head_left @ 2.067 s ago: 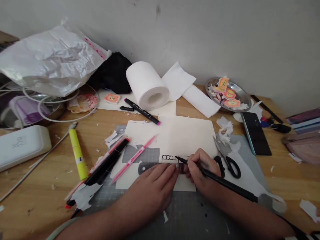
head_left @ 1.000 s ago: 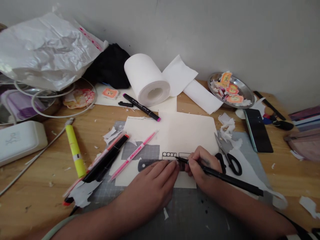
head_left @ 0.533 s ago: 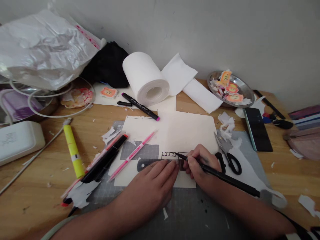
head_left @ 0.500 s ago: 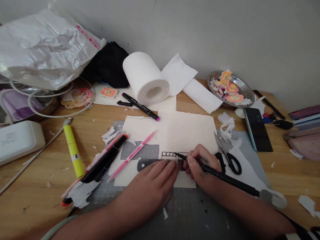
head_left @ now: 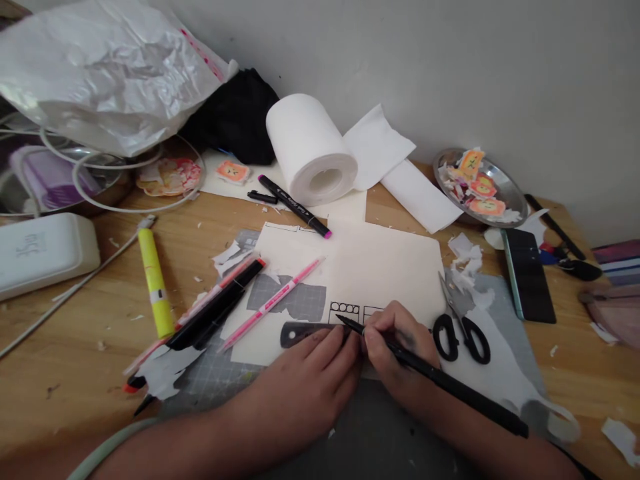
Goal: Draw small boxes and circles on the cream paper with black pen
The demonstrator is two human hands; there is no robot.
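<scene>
My right hand (head_left: 400,350) grips a black marker pen (head_left: 465,400), its tip over the cream paper (head_left: 385,267) just below a row of small circles drawn in a box. Next to that box, a second ruled outline is partly covered by my right hand. My left hand (head_left: 313,377) lies with its fingers stretched over a dark ruler (head_left: 295,335), pressing it on the paper. Only the ruler's left end shows well. A pink pen (head_left: 273,305) rests across the paper. Black-handled scissors (head_left: 463,327) lie right of my right hand.
A grey cutting mat (head_left: 210,380) is under the paper. Several markers (head_left: 215,303) and a yellow highlighter (head_left: 155,283) lie left. Behind stand a paper roll (head_left: 313,147) and a metal plate (head_left: 517,193) of coloured cutouts. A phone (head_left: 529,275) lies right, among paper scraps.
The pen tip has moved from the right end of the circle row to below it, nearer the ruler. My left hand stays on the ruler. The whole view has shifted and tilted slightly.
</scene>
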